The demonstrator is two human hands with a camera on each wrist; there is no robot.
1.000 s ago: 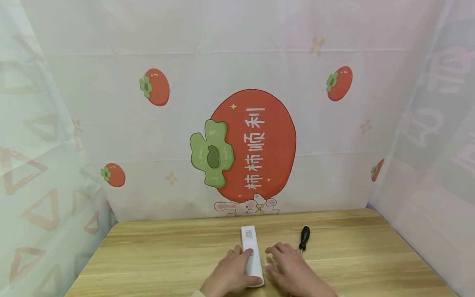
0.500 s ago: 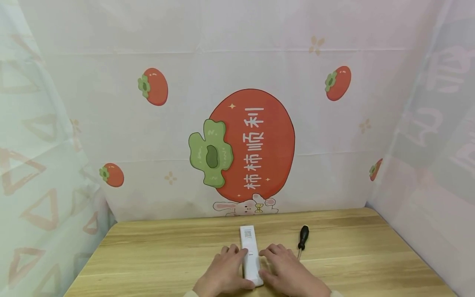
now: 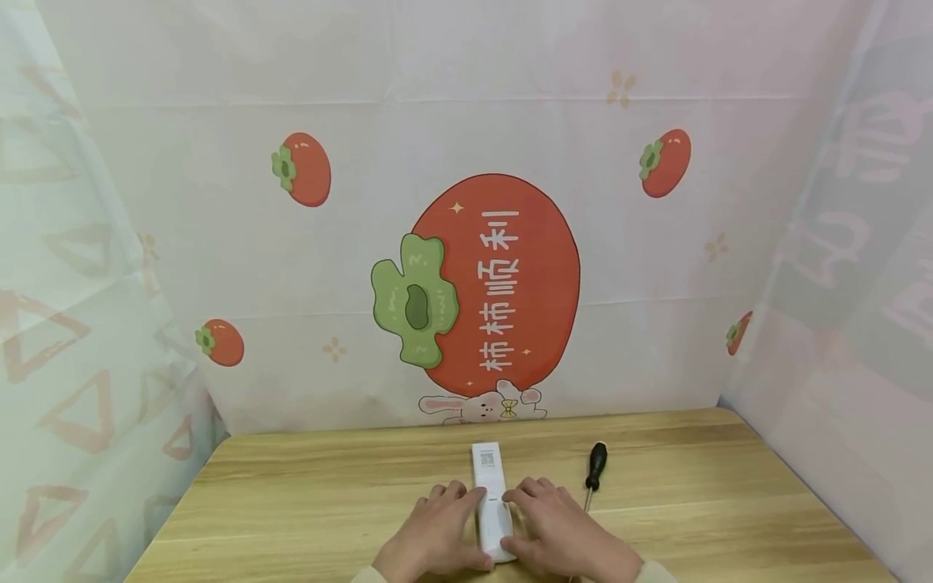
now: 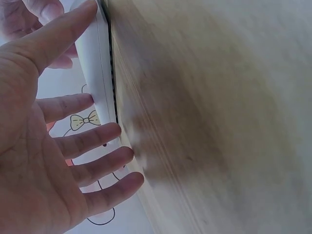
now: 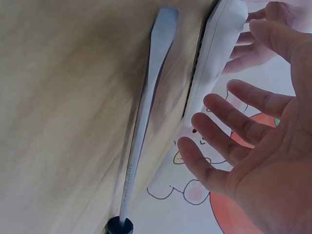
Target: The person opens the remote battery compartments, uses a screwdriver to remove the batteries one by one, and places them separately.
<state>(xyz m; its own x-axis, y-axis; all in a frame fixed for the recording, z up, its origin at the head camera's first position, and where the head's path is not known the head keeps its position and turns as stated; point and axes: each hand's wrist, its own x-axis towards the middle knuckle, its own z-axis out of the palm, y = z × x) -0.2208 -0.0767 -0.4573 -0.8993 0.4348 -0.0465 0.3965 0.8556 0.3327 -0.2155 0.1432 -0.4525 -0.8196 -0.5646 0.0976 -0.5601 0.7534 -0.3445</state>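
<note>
A long white remote control (image 3: 490, 465) lies on the table with its labelled back up, and its dark-studded side faces the wood in the wrist views. My left hand (image 3: 435, 530) is along its left edge, thumb and index fingertip at the casing (image 4: 95, 58), other fingers straight and spread. On the opposite side, my right hand (image 3: 561, 530) has its thumb at the near end and its index fingertip by the right edge; firm contact is unclear. Its fingers are loosely extended in the right wrist view. Right of that hand lies a flat-blade screwdriver (image 5: 141, 114), its black handle (image 3: 597, 465) pointing away.
The wooden table (image 3: 313, 494) ends at a white cloth backdrop (image 3: 627, 340) printed with persimmons and a rabbit. Pale cloths (image 3: 80, 308) also hang at both sides.
My right hand has moved left, from beside the screwdriver to the remote control's right edge. My left hand has shifted slightly left, its thumb drawn back from the near end. The remote control stays about put.
</note>
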